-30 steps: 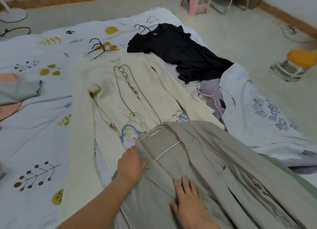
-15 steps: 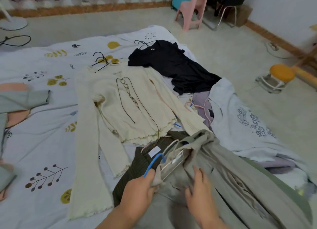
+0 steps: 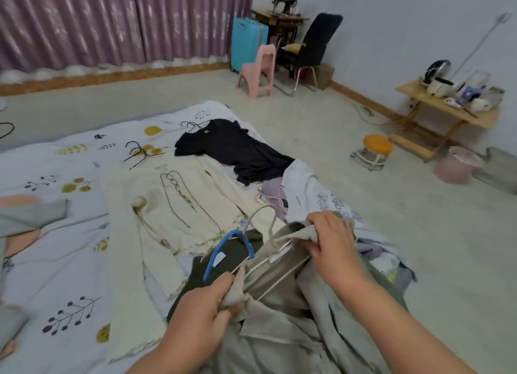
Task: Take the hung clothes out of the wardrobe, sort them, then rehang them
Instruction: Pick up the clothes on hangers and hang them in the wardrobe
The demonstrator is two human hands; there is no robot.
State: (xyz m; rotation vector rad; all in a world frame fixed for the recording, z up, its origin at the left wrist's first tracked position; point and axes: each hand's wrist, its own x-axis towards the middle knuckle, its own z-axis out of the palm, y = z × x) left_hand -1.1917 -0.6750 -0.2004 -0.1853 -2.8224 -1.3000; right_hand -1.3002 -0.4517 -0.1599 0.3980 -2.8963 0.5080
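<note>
A grey-beige coat (image 3: 282, 326) on a white hanger (image 3: 268, 264) lies at the bed's near edge. My left hand (image 3: 207, 303) grips one shoulder of the coat and my right hand (image 3: 333, 239) grips the other, lifting the collar off the bed. Under it lies a dark olive garment (image 3: 237, 250) with a blue hanger (image 3: 226, 247). Spread flat on the sheet are a cream lace-up top (image 3: 173, 205) and a black top (image 3: 237, 149). A white printed garment (image 3: 321, 197) and a lilac piece with a pink hanger (image 3: 275, 197) lie at the right.
The patterned white sheet (image 3: 56, 247) covers the low bed. Loose black hangers (image 3: 140, 152) lie at its far side. On the floor stand a pink stool (image 3: 260, 71), a black chair (image 3: 310, 46), an orange stool (image 3: 375, 149) and a wooden table (image 3: 447, 113).
Both hands went from resting flat on the coat to gripping its shoulders and raising it. The olive garment underneath came into sight. The camera tilted up to show the room.
</note>
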